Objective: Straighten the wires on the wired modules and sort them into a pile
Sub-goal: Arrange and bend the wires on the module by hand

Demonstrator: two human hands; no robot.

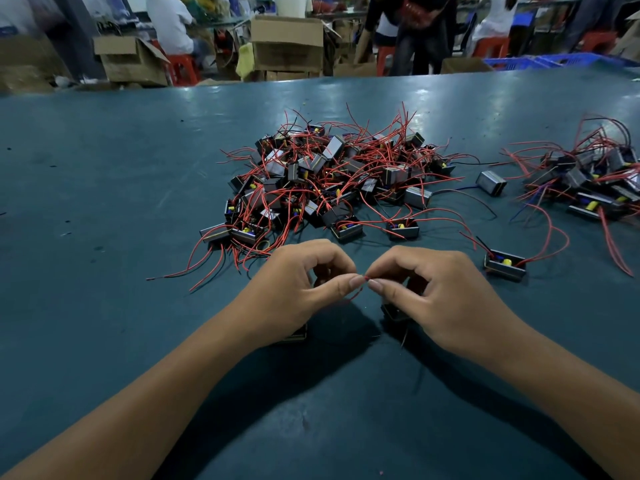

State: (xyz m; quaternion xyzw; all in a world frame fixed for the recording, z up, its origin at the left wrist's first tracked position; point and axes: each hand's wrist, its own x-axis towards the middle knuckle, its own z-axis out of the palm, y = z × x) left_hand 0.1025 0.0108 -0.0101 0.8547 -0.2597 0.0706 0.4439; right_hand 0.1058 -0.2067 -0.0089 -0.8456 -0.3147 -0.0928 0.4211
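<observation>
Here both hands are meeting low over the table (104,174), each grip clamped on the same red wire (360,289): the left hand (298,289) is pinching it between thumb and forefinger, and the right hand (429,299) is pinching it just beside. Dark modules are peeking out beneath each palm. The big tangled pile (329,178) is lying just beyond the hands, a second pile (595,181) is sitting far right, and a lone module (505,265) is resting between.
</observation>
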